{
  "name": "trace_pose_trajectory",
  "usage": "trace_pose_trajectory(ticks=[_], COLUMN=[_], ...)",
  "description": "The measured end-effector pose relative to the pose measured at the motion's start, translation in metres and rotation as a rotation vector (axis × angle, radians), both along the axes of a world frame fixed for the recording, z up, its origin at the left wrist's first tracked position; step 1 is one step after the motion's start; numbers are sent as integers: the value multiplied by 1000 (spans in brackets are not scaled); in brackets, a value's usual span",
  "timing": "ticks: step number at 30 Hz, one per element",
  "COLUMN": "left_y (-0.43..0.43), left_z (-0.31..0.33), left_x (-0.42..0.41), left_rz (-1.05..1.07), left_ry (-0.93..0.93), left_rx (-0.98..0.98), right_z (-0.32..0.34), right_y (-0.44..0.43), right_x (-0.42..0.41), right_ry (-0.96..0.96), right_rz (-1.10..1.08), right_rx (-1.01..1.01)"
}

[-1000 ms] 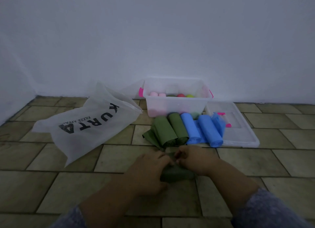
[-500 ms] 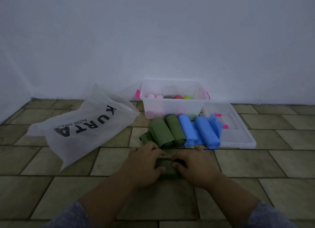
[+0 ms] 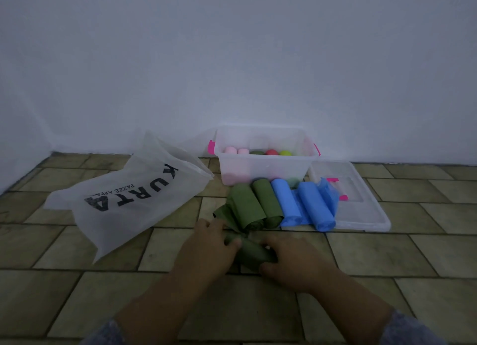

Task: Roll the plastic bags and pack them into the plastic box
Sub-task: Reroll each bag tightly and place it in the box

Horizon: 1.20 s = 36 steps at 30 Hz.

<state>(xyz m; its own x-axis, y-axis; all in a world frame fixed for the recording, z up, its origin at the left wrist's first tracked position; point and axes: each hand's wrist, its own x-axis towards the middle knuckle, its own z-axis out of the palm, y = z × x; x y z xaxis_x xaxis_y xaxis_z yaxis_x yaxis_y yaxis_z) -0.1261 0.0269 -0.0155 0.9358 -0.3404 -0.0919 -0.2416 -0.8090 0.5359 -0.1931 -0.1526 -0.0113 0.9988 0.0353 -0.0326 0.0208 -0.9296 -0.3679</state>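
Left hand (image 3: 206, 246) and right hand (image 3: 291, 263) curl fingers round a dark green rolled plastic bag (image 3: 254, 252) lying crosswise. Beyond, two green rolls (image 3: 242, 205) and two blue rolls (image 3: 285, 203) point toward the clear plastic box (image 3: 265, 164).

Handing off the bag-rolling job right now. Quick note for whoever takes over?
Hands: left hand and right hand grip the two ends of the green bag on the floor.
Done: packed rolls (pink, green, red, yellow) sit in the plastic box.
Waiting: two green rolls and two blue rolls lie on the floor in front of the box.
Left: finish this bag, then pack all five. The lid lies right of the box.
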Motion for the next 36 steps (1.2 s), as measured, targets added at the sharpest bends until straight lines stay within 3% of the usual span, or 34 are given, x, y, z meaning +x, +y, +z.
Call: trace_pose_trajectory(ticks=[2, 4, 8, 11, 14, 17, 21, 26, 28, 31, 33, 36], left_y=[-5, -12, -24, -24, -26, -34, -53, -67, -69, -77, -81, -84], left_z=[2, 7, 16, 20, 24, 29, 45, 74, 83, 81, 77, 70], left_x=[-8, -18, -29, -20, -10, 3, 37, 118, 153, 188, 198, 207], left_rz=[13, 36, 165, 316, 415, 454, 400, 192, 147, 124, 179, 151], left_ry=[347, 546, 460, 433, 626, 735, 607, 14, -102, 46, 169, 173], left_rx=[-192, -248, -396, -788, -1048, -1129, -1039, -583, -374, -118, -106, -49], right_z=[-1, -4, 5, 15, 22, 27, 37, 77, 94, 113, 114, 100], right_y=[8, 17, 33, 37, 31, 20, -4, -47, -61, -71, -69, -56], right_x=[-2, -6, -17, -20, -13, 0, 28, 83, 113, 164, 194, 236], right_ry=[140, 225, 211, 190, 222, 403, 411, 339, 247, 137, 94, 158], right_rz=[-141, -238, -277, -222, -271, -325, -314, -290, -349, -480, -537, -550], right_rx=[159, 333, 613, 764, 1008, 1296, 1460, 1593, 1556, 1408, 1261, 1058])
